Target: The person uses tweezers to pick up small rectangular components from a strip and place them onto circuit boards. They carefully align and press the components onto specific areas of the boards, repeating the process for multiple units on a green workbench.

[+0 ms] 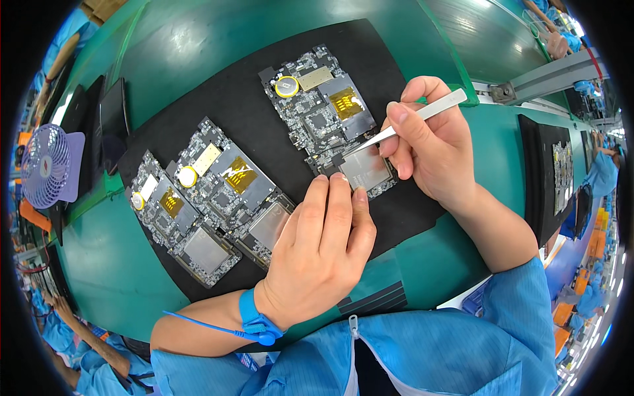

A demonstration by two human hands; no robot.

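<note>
A black circuit board (316, 125) with a yellow-ringed round coin cell, gold tape and silver shield plates lies on a black mat (264, 125). My right hand (429, 148) pinches silver tweezers (422, 113). Their points come down by a small dark square (338, 160) beside the lower shield plate. At the board's near left edge, my left hand (320, 244) presses its bent fingertips close together, holding the board; what lies under them is hidden. A blue wrist strap (251, 313) with a cord circles my left wrist.
Two similar boards, a middle one (224, 178) and an outer one (168, 204), lie on the mat's left; my left hand partly covers the middle one. A purple fan (46, 165) stands far left. At right, another board (563, 173) rests on a dark pad. Other people work around.
</note>
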